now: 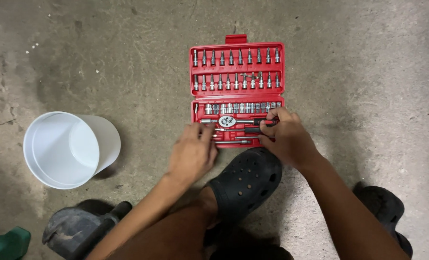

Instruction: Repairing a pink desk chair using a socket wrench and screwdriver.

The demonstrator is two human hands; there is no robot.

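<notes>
Concrete floor (349, 72): grey, rough, stained.
Bucket (68, 149): white plastic, round, lying tilted, well left.
Case (237, 94): red, rectangular, lying open, chrome bits showing.
Left hand (191, 155): resting flat on case edge.
Right hand (284, 137): pinching ratchet handle (258, 122).

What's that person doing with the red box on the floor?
A person crouches over an open red tool case on a concrete floor. It is full of shiny sockets and bits. The left hand rests at the case's lower left edge. The right hand has its fingers on the ratchet handle in the lower half. A white bucket lies tipped to the left.
</notes>
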